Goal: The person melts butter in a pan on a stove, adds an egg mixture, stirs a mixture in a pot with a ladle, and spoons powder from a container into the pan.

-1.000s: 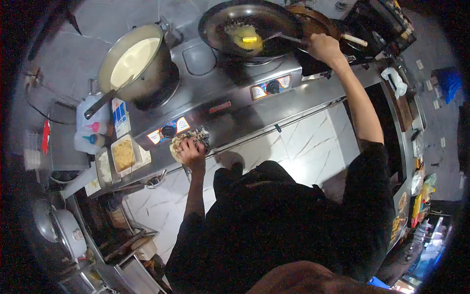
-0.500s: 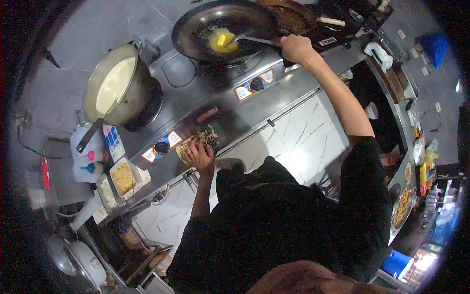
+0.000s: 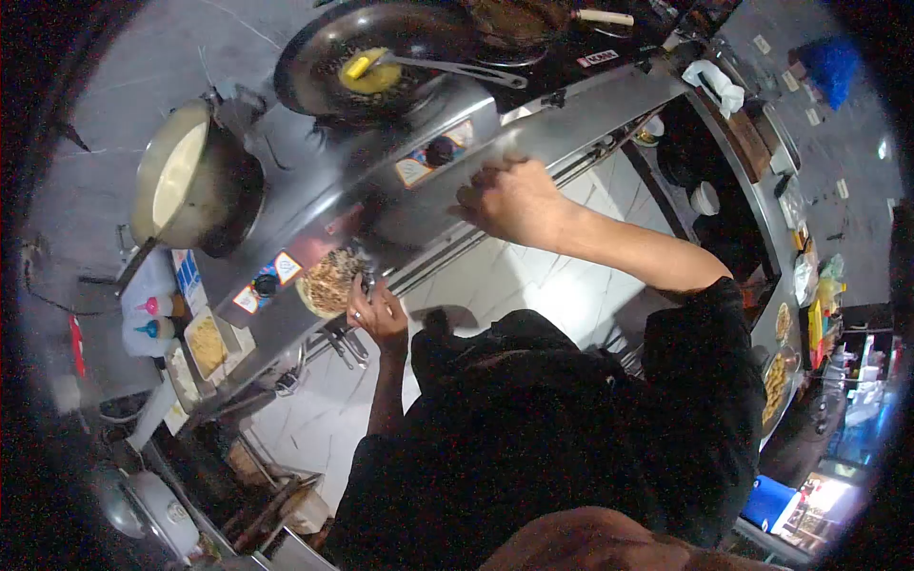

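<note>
A round bowl or plate of mixed brown and dark food (image 3: 328,283) rests on the steel counter's front edge. My left hand (image 3: 379,314) is at its right rim, fingers apart and bent, touching or very near it. My right hand (image 3: 509,198) hovers over the counter's front edge, blurred, with its fingers curled; I cannot make out anything in them. In the wok (image 3: 314,67), a yellow block (image 3: 362,65) sits in melted yellow liquid. A metal ladle or spatula (image 3: 466,70) lies in the wok, its handle over the rim, untouched.
On the left burner stands a deep pot (image 3: 221,186) of pale liquid with a dark handle. Squeeze bottles (image 3: 160,305) and a white tub of crumbly yellow food (image 3: 208,344) are at the left. A brown pan (image 3: 519,29) is beyond the wok. Burner knobs line the counter front.
My right hand has let go of the utensil and come down toward the counter front. My left hand has slid off the top of the food to its right side. The view has shifted.
</note>
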A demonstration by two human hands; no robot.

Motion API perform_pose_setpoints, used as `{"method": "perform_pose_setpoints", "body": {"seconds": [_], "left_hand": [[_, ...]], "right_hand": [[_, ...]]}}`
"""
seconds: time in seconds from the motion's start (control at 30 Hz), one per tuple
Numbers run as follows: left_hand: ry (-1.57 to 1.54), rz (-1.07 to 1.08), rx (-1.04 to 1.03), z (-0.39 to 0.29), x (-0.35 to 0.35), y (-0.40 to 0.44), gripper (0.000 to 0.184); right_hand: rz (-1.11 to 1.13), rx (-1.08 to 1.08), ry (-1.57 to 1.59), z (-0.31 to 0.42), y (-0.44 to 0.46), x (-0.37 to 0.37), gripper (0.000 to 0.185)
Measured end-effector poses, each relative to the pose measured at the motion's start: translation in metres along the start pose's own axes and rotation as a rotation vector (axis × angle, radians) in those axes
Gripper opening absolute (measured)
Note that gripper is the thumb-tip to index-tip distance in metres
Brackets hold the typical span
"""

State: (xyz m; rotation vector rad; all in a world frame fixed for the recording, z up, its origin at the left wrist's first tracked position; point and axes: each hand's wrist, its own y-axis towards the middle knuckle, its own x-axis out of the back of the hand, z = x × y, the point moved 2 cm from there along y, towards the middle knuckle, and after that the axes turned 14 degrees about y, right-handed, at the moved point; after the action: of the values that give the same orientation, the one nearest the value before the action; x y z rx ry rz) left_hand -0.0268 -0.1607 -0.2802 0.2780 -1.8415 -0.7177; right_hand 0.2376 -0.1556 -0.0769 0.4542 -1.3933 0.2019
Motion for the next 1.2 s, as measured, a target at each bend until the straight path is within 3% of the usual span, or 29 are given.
{"method": "perform_pose_setpoints", "body": {"seconds": [0.1,0.17,0.23,0.33,0.43,0.5,0.77,0.83,1.0,1.1,1.2], "left_hand": [[0.056,0.083,0.003,-0.035,-0.004,-0.044,0.019],[0.070,0.226,0.069,-0.061,-0.011,-0.081,0.022],[0.046,0.323,0.121,-0.084,-0.022,-0.134,0.025],[-0.010,0.576,0.130,-0.102,-0.045,-0.223,0.032],[0.093,0.844,0.105,-0.113,-0.052,-0.290,0.037],[0.136,0.894,0.086,-0.103,-0.060,-0.331,0.036],[0.202,0.903,0.085,-0.079,-0.068,-0.358,0.023],[0.223,0.908,0.092,-0.072,-0.083,-0.374,0.023],[0.247,1.091,0.153,-0.077,-0.115,-0.376,0.038],[0.323,1.059,0.136,-0.082,-0.133,-0.369,0.040],[0.349,1.095,0.099,-0.090,-0.141,-0.352,0.041]], "right_hand": [[0.299,-0.359,0.113,-0.085,-0.047,-0.055,0.018],[0.311,-0.490,0.052,-0.148,-0.073,-0.049,0.018],[0.186,-0.606,-0.026,-0.244,-0.097,-0.090,0.021],[-0.036,-0.707,0.055,-0.321,-0.109,-0.117,0.025],[-0.114,-0.690,0.107,-0.364,-0.104,-0.155,0.029],[-0.162,-0.648,0.142,-0.372,-0.094,-0.166,0.032],[-0.220,-0.507,-0.049,-0.378,-0.072,-0.172,0.033],[-0.151,-0.412,-0.165,-0.376,-0.070,-0.165,0.019],[-0.261,-0.120,-0.291,-0.363,-0.071,-0.145,0.012],[-0.209,-0.081,-0.334,-0.362,-0.066,-0.145,0.008],[-0.292,0.046,-0.395,-0.362,-0.068,-0.149,0.007]]}}
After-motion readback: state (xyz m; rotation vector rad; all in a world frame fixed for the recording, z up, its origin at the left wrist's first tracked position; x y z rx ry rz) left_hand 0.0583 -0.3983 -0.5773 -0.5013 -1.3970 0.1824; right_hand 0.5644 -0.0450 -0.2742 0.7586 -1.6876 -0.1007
